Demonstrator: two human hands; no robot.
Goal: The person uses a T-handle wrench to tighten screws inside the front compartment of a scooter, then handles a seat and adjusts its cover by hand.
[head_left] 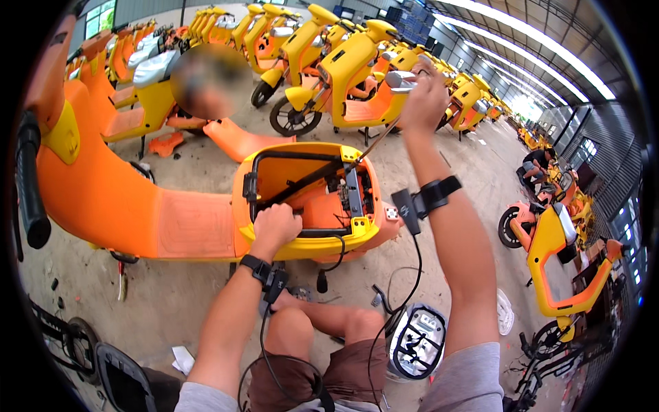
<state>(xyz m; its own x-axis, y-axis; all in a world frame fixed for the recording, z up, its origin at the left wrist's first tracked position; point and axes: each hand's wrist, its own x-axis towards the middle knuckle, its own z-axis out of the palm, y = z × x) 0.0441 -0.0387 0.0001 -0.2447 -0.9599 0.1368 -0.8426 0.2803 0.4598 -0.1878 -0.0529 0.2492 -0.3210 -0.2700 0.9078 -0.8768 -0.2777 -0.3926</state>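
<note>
An orange and yellow scooter body [195,213] stands across in front of me, its seat compartment [312,151] uncovered. My left hand [276,228] rests at the near left rim of that compartment, fingers curled over the edge. Raised above the far right corner, my right hand [424,103] is closed around the upper end of a long thin rod-like tool [376,143]. The tool slants down to the compartment's far right edge; its handle is hidden in my fingers. Inside lie an orange inner part [322,209], a black bar and wiring. A black cable with a plug [322,280] hangs outside.
Rows of yellow scooters [343,72] fill the back. A scooter seat [417,341] lies underside-up by my right knee. Loose orange panels [240,139] lie beyond the scooter. Another person [535,165] sits at far right near a yellow scooter frame [549,240]. Cables hang from my wristbands.
</note>
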